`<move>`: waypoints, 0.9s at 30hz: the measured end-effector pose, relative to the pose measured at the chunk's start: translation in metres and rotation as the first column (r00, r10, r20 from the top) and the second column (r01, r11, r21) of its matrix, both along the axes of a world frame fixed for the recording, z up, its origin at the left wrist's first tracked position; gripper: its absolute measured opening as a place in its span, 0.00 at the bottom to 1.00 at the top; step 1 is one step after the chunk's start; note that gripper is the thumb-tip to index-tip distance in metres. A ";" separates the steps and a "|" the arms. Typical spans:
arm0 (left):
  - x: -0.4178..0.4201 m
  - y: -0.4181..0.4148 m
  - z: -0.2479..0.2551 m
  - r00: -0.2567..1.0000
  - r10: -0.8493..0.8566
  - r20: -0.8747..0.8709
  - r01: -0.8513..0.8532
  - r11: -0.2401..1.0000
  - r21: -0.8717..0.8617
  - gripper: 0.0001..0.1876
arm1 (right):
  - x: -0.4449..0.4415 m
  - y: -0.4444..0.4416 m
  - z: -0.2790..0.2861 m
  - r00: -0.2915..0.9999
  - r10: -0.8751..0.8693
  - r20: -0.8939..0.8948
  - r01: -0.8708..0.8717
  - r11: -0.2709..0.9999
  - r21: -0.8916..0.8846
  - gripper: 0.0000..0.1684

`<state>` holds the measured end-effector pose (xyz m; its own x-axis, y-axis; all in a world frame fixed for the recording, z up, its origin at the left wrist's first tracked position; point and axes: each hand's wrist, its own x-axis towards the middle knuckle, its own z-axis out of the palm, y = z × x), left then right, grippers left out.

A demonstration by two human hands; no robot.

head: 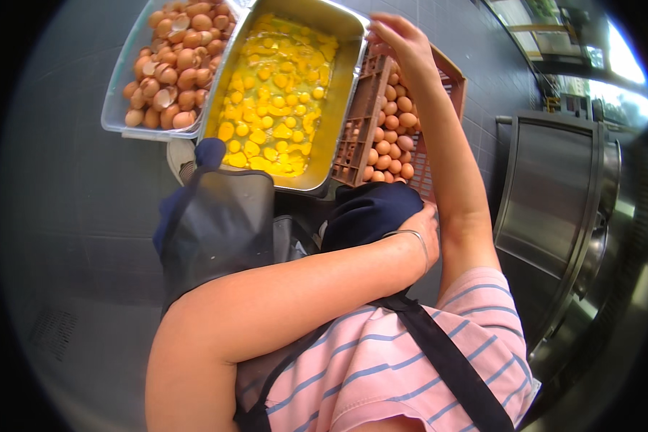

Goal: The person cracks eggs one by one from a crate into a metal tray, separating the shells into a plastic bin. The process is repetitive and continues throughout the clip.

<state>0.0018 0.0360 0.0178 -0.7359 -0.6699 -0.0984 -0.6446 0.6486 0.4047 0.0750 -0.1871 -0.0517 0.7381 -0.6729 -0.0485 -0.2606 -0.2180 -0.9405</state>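
Note:
Cracked raw eggs, yolks and whites (281, 102), lie in a deep rectangular metal pan (340, 108) in front of me. My right hand (397, 35) is raised at the pan's far right corner, fingers partly bent; whether it holds anything is unclear. My left hand (426, 229) reaches across my body and rests by my right knee, its fingers mostly hidden. Whole brown eggs (394, 129) sit in a reddish-brown plastic crate (453, 81) right of the pan. Left of it, a clear plastic tub (120, 92) is heaped with empty eggshells (167, 70).
A brown plastic divider (356, 124) stands between pan and crate. Dark floor tiles (86, 189) surround the containers, with a floor grate (54, 332) at lower left. Stainless-steel kitchen equipment (548, 189) stands at right. My apron-covered knees are close to the pan's near edge.

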 end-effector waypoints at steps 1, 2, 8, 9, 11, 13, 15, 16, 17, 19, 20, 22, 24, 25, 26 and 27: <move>-0.004 0.002 -0.003 1.000 0.020 -0.015 -0.021 0.999 -0.034 0.16 | -0.034 -0.015 -0.013 0.995 -0.091 -0.041 0.093 0.995 0.036 0.18; -0.005 0.002 -0.004 0.999 0.007 -0.031 -0.008 0.999 -0.038 0.15 | -0.073 -0.029 -0.035 0.986 -0.166 -0.033 0.169 0.975 0.144 0.17; -0.007 -0.004 -0.004 0.997 -0.019 -0.070 0.016 0.999 -0.044 0.15 | -0.230 -0.033 -0.165 0.718 -0.378 -0.585 0.254 0.924 -0.285 0.14; -0.006 -0.004 -0.005 0.997 -0.016 -0.069 0.014 0.999 -0.033 0.15 | -0.229 -0.025 -0.170 0.541 -0.489 -0.685 0.286 0.872 -0.397 0.18; -0.008 -0.003 -0.007 0.998 -0.006 -0.065 0.005 1.000 -0.018 0.15 | -0.224 -0.010 -0.173 0.314 -0.596 -0.739 0.223 0.803 -0.553 0.25; -0.011 -0.005 -0.006 0.998 -0.014 -0.059 0.013 1.000 -0.028 0.15 | -0.254 -0.013 -0.195 0.277 -0.550 -0.788 0.126 0.834 -0.537 0.27; -0.009 -0.008 -0.005 0.997 -0.010 -0.083 0.011 1.000 0.014 0.15 | -0.265 -0.017 -0.207 0.292 -0.519 -0.803 0.083 0.850 -0.520 0.28; -0.011 -0.008 -0.006 0.996 0.005 -0.085 -0.003 1.000 0.028 0.15 | -0.264 -0.015 -0.209 0.319 -0.516 -0.795 0.093 0.852 -0.516 0.29; -0.012 -0.009 -0.008 0.996 0.019 -0.087 -0.015 0.999 0.041 0.15 | -0.264 -0.013 -0.211 0.344 -0.514 -0.786 0.104 0.853 -0.512 0.29; -0.012 -0.010 -0.007 0.995 0.016 -0.096 -0.013 1.000 0.026 0.14 | -0.270 -0.015 -0.208 0.445 -0.544 -0.712 0.168 0.831 -0.530 0.27; -0.012 -0.010 -0.006 0.996 0.003 -0.092 -0.001 1.000 0.022 0.14 | -0.276 -0.017 -0.213 0.497 -0.559 -0.664 0.231 0.822 -0.520 0.27; -0.013 -0.012 -0.006 0.996 -0.005 -0.086 0.005 1.000 0.003 0.14 | -0.263 -0.024 -0.201 0.624 -0.594 -0.507 0.465 0.804 -0.371 0.32; -0.012 -0.011 -0.010 0.996 0.002 -0.085 -0.002 1.000 0.000 0.14 | -0.216 -0.021 -0.168 0.789 -0.513 -0.340 0.548 0.837 0.010 0.28; -0.014 -0.010 -0.010 0.996 -0.010 -0.090 0.009 1.000 -0.009 0.14 | -0.200 -0.023 -0.152 0.896 -0.428 -0.118 0.404 0.896 -0.183 0.30; -0.015 -0.009 -0.009 0.995 -0.019 -0.093 0.017 1.000 -0.017 0.14 | -0.182 -0.028 -0.136 0.932 -0.361 0.007 0.356 0.914 -0.193 0.32; -0.013 -0.009 -0.011 0.995 -0.013 -0.095 0.011 1.000 -0.015 0.14 | -0.147 -0.013 -0.105 0.929 -0.357 0.093 0.369 0.906 -0.206 0.31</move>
<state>-0.0109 0.0274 0.0070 -0.7494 -0.6619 -0.0183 -0.5959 0.6622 0.4543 -0.0722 -0.2002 -0.1570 0.4380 -0.8846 0.1600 -0.3128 -0.3168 -0.8954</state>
